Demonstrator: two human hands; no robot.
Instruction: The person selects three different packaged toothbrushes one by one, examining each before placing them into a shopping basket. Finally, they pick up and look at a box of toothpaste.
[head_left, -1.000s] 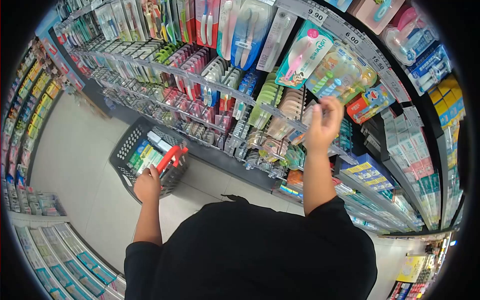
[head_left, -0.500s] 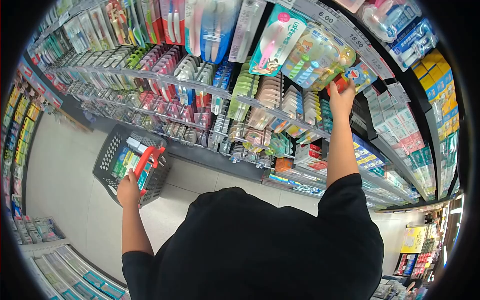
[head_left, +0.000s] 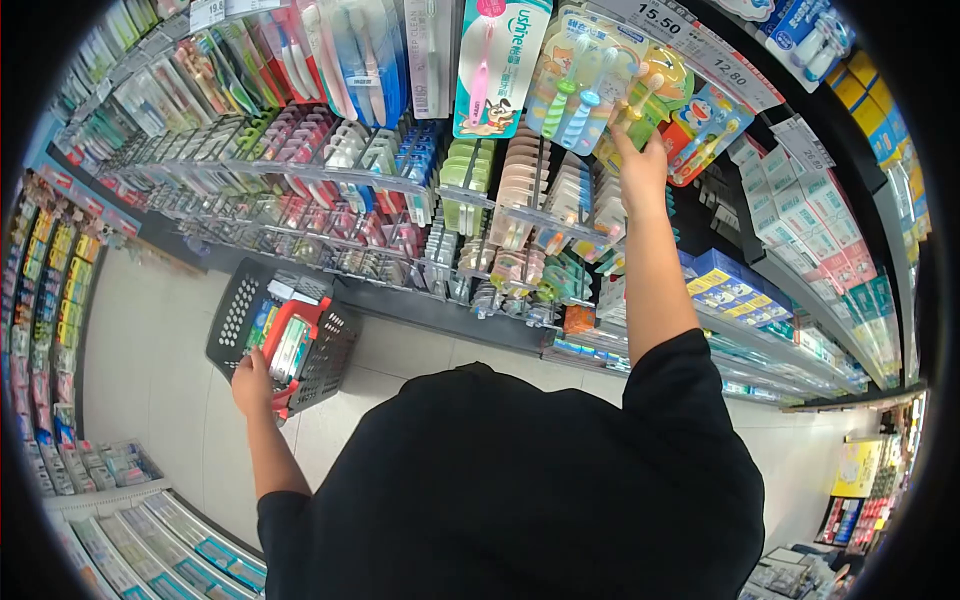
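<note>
Fingers of the right hand (head_left: 643, 165) are slightly parted at the lower end of a green-and-yellow toothbrush pack (head_left: 672, 78), hooked on the rack; they touch it, though whether they have closed on it I cannot tell. From them the pack lies between 12 and 1 o'clock, its long axis running roughly from 1 to 7. The right hand is clearly the nearer one. The left hand (head_left: 252, 383), well off at 8 o'clock, has its fingers curled on the red handle (head_left: 318, 318) of a grey basket (head_left: 245, 285) holding several packages.

At 11 o'clock from the right hand hangs a pack with green and blue brushes (head_left: 585, 75); at 10, a teal-edged pack (head_left: 503, 75) reading "ushine" beside Chinese characters. At 2 o'clock sits a red-and-blue cartoon pack (head_left: 712, 132). Price tags above show "15.50" at 12 and "12.80" at 1; finer print is too small to read.
</note>
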